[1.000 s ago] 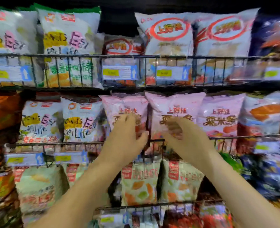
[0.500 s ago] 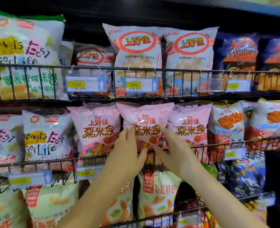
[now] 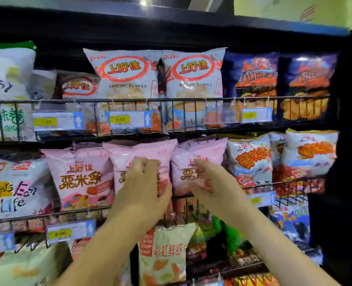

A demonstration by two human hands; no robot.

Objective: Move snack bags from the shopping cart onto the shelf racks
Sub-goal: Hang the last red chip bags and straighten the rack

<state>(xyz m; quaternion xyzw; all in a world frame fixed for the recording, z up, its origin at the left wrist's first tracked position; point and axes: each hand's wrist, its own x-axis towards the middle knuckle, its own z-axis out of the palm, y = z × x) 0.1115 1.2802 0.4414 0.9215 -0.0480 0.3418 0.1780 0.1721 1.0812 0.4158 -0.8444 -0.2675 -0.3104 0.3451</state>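
Three pink snack bags stand side by side on the middle wire rack (image 3: 78, 212). My left hand (image 3: 142, 188) grips the middle pink bag (image 3: 144, 150), fingers over its front and thumb curled round its lower right edge. My right hand (image 3: 209, 180) lies flat against the front of the right pink bag (image 3: 208, 147), fingers blurred. The left pink bag (image 3: 80, 178) stands untouched. The shopping cart is out of view.
White shrimp-flake bags (image 3: 125, 79) and dark blue bags (image 3: 253, 79) fill the upper rack (image 3: 171, 99). White and orange bags (image 3: 251, 159) sit right of the pink ones, white lettered bags (image 3: 16, 186) to the left. More bags (image 3: 164, 254) fill the lower rack.
The view has shifted left and up. My right hand has slid from the middle pink bag onto the right pink bag. My left hand stays on the middle bag.
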